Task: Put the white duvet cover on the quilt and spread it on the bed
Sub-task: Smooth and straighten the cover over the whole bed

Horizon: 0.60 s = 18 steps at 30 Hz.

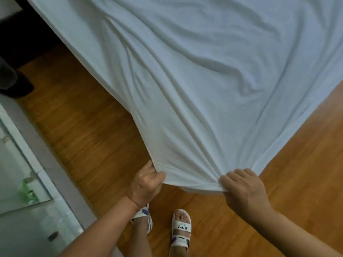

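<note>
The white duvet cover (194,80) fills the upper and middle part of the head view, stretched taut in long folds from the bed toward me. Its near edge hangs over the wooden floor. My left hand (146,184) grips the left end of that edge, fingers curled round the cloth. My right hand (243,190) grips the same edge further right, bunching the fabric under its fingers. The quilt and the bed itself are hidden under the cover.
Wooden floor (83,123) lies below the cover on both sides. My feet in white sandals (181,230) stand between my arms. A grey sill and glass pane (20,164) run along the left. A dark object (13,78) sits at the far left.
</note>
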Tool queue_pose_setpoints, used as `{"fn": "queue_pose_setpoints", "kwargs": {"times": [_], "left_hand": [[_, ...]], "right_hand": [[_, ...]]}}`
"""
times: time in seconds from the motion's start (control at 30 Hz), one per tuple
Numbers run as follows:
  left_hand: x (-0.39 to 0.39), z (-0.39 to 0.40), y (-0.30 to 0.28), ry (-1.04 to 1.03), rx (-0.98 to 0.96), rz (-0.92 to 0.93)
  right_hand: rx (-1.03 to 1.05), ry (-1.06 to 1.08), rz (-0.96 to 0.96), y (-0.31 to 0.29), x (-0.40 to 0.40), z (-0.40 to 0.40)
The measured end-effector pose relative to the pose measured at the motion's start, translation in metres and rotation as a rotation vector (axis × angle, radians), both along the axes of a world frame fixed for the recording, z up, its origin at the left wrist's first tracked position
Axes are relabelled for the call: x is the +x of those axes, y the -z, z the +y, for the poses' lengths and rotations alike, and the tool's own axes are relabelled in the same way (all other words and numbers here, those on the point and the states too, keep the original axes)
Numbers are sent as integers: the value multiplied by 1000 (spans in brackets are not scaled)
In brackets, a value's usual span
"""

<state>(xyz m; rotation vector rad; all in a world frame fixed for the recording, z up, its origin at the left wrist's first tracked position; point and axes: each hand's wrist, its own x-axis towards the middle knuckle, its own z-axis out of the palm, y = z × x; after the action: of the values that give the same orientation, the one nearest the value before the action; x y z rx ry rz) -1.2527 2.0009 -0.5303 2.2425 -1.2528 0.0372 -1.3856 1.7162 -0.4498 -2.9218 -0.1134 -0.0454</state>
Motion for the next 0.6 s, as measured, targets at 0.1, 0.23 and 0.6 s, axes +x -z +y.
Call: {"fn": "queue_pose_setpoints", "kwargs": {"times": [0.1,0.23,0.6], "left_hand": [[10,16,4,59,67,-152],[9,13,10,100,230,-218],[-13,-32,29,-560,316,503]], "right_hand": [[5,-56,42,6,-22,8],[42,-1,95,37,-29,35],[-8,13,299,51,-19,50]]}}
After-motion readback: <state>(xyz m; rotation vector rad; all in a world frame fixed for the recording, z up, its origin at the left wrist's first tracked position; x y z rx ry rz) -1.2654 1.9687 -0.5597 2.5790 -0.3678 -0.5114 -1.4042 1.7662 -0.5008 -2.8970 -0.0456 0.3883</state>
